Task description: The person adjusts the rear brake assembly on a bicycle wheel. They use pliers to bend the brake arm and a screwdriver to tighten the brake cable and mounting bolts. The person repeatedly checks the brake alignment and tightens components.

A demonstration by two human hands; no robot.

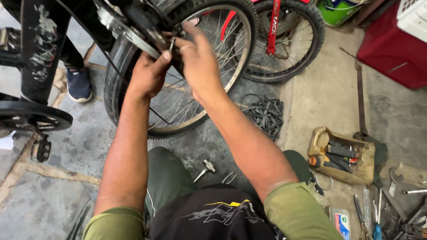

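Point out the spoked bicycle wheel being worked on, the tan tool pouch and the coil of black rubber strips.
Spoked bicycle wheel with black tyre [222, 75], head view, on its silver rim.
Tan tool pouch [365, 166], head view, on its right wall.
Coil of black rubber strips [266, 114], head view, on its middle.

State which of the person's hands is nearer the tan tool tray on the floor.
Right. The right hand works at the wheel, above-left of the tool tray; the left hand lies farther left.

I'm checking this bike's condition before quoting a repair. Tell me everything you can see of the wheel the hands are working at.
The wheel stands upright on the concrete floor, close before the person. It has a black knobby tyre, a pale metal rim and thin wire spokes. A black frame part and a silver metal arm cross its top. The left hand and right hand meet there, pinching a small metal piece. Its hub is hidden.
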